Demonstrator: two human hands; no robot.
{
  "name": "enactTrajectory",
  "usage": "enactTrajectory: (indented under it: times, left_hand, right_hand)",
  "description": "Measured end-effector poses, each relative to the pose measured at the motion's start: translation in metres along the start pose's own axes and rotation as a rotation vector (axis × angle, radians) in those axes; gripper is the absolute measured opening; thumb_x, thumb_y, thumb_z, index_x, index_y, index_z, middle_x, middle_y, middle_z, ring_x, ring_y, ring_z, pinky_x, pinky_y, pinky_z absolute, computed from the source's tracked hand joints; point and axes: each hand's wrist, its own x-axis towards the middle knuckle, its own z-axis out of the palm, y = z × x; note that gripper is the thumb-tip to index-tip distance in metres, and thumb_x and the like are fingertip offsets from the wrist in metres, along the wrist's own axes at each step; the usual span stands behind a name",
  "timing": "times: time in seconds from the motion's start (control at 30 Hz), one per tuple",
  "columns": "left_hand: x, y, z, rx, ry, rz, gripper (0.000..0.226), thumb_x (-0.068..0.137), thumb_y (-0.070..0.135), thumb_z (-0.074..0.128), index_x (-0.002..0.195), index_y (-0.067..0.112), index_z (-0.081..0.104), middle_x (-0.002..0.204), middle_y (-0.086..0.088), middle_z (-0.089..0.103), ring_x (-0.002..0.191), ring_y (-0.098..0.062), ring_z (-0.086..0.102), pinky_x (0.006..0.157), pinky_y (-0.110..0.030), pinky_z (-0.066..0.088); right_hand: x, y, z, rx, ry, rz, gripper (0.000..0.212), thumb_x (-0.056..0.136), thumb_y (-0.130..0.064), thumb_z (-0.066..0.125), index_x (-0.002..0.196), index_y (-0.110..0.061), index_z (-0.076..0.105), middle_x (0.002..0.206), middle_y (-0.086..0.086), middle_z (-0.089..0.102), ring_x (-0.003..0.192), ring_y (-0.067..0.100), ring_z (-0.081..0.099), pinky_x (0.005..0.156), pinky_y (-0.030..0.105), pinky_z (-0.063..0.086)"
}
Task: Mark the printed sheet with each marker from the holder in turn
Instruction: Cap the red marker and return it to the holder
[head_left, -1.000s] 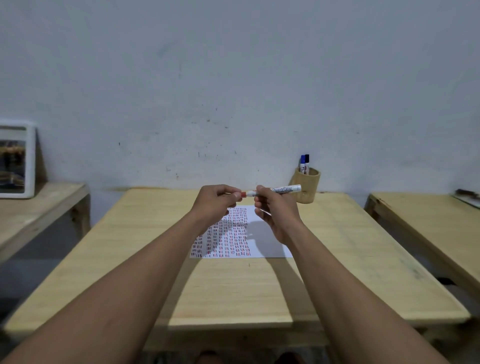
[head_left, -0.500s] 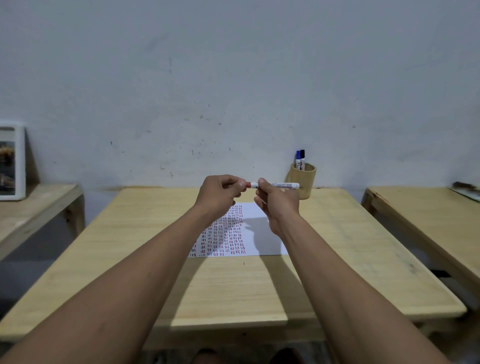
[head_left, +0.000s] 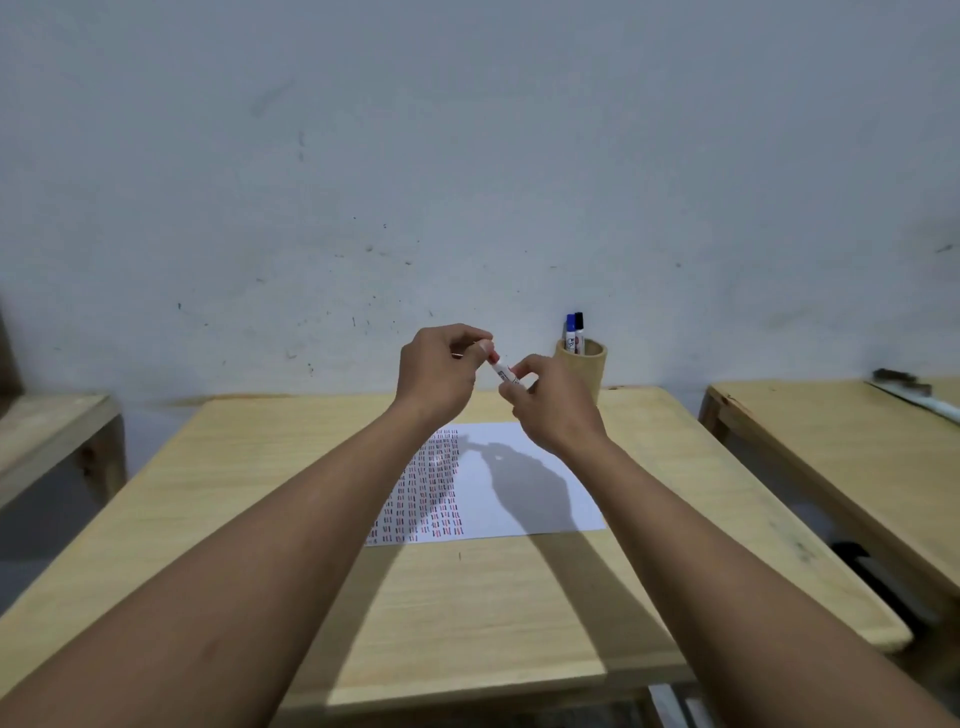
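Observation:
A white marker with a red cap (head_left: 503, 372) is held up in the air between both hands, above the far part of the printed sheet (head_left: 524, 499). My left hand (head_left: 439, 375) pinches the red cap end. My right hand (head_left: 551, 408) grips the white barrel, which slants down to the right into its fingers. The sheet lies flat on the wooden table (head_left: 270, 493); its left part is covered with rows of short red and dark strokes. A round wooden holder (head_left: 586, 366) stands at the table's far edge with a blue marker (head_left: 570, 328) and a black marker (head_left: 580, 326) upright in it.
A second wooden table (head_left: 841, 441) stands to the right across a narrow gap, with a flat object (head_left: 906, 387) at its far edge. Another wooden surface (head_left: 47, 431) is at the left. A pale wall (head_left: 467, 182) rises right behind the tables.
The marker has turned from lying level to slanting down to the right, and my right hand has closed over more of the barrel. Both hands stay raised together over the sheet.

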Motion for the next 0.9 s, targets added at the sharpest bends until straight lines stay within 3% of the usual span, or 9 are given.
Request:
enactTrajectory:
  times: [0.07,0.13,0.27,0.33,0.4,0.53,0.77,0.83,0.9]
  left_hand:
    - [0.007,0.004,0.01,-0.009,-0.005,0.006,0.023,0.097,0.025,0.058,0.084,0.036,0.073,0.086,0.007,0.078,0.084,-0.019,0.069,0.079,-0.033,0.053]
    - [0.016,0.005,0.021,-0.026,0.001,-0.002,0.022,0.098,0.028,0.056,0.086,0.035,0.073,0.09,0.004,0.078,0.089,-0.024,0.071,0.089,-0.041,0.056]
    - [0.032,-0.001,0.049,0.0,-0.024,-0.02,0.023,0.1,0.028,0.052,0.104,0.023,0.075,0.097,0.003,0.077,0.095,-0.021,0.071,0.09,-0.036,0.054]
    - [0.039,-0.008,0.064,0.023,-0.045,-0.035,0.025,0.1,0.029,0.053,0.112,0.021,0.074,0.1,0.005,0.075,0.097,-0.016,0.068,0.084,-0.028,0.048]
    - [0.045,-0.016,0.081,0.061,-0.074,-0.055,0.028,0.099,0.03,0.056,0.12,0.019,0.071,0.103,0.006,0.071,0.096,-0.012,0.064,0.084,-0.022,0.042]
    - [0.059,-0.034,0.118,0.082,-0.127,-0.093,0.042,0.094,0.035,0.065,0.132,0.019,0.061,0.117,-0.001,0.069,0.104,-0.018,0.065,0.094,-0.035,0.053]
    - [0.075,-0.06,0.162,0.144,-0.222,-0.137,0.082,0.085,0.043,0.074,0.153,0.016,0.038,0.142,-0.007,0.057,0.128,-0.025,0.056,0.105,-0.042,0.048]
    - [0.08,-0.064,0.171,0.149,-0.228,-0.129,0.079,0.085,0.041,0.074,0.151,0.013,0.041,0.14,-0.007,0.058,0.125,-0.025,0.057,0.102,-0.039,0.048]
    - [0.084,-0.062,0.179,0.12,-0.206,-0.106,0.058,0.087,0.04,0.071,0.136,0.015,0.054,0.127,-0.003,0.065,0.11,-0.021,0.062,0.094,-0.038,0.052]
  right_hand:
    - [0.008,0.006,-0.008,-0.037,0.032,-0.02,0.011,0.095,-0.033,0.064,0.098,-0.023,0.066,0.068,-0.005,0.061,0.061,0.017,0.061,0.058,0.033,0.046]
    - [0.018,0.012,-0.016,-0.062,0.07,-0.031,0.006,0.095,-0.03,0.065,0.092,-0.025,0.064,0.066,-0.01,0.057,0.06,0.013,0.058,0.055,0.029,0.042]
    - [0.045,0.026,-0.036,-0.035,0.139,-0.004,0.021,0.097,-0.024,0.061,0.081,-0.011,0.067,0.07,-0.002,0.064,0.073,0.023,0.06,0.057,0.029,0.043]
    - [0.059,0.031,-0.047,-0.027,0.198,0.003,0.021,0.096,-0.025,0.06,0.09,-0.009,0.072,0.082,0.003,0.071,0.082,0.025,0.064,0.067,0.033,0.046]
    - [0.075,0.035,-0.057,0.002,0.257,0.002,0.016,0.096,-0.024,0.059,0.101,-0.013,0.07,0.088,-0.002,0.069,0.086,0.021,0.064,0.072,0.034,0.048]
    - [0.106,0.045,-0.073,0.048,0.355,-0.003,0.02,0.098,-0.022,0.058,0.117,-0.018,0.06,0.095,-0.005,0.063,0.089,0.019,0.063,0.076,0.036,0.053]
    - [0.142,0.077,-0.064,-0.04,0.314,0.044,0.019,0.097,-0.026,0.057,0.114,-0.019,0.064,0.101,-0.001,0.069,0.097,0.024,0.067,0.084,0.043,0.056]
    - [0.149,0.087,-0.058,-0.066,0.263,0.062,0.023,0.097,-0.029,0.056,0.115,-0.019,0.067,0.105,0.003,0.072,0.097,0.026,0.067,0.084,0.042,0.056]
    - [0.154,0.094,-0.052,-0.076,0.222,0.096,0.025,0.096,-0.032,0.058,0.114,-0.019,0.069,0.106,0.005,0.073,0.097,0.026,0.067,0.084,0.04,0.056]
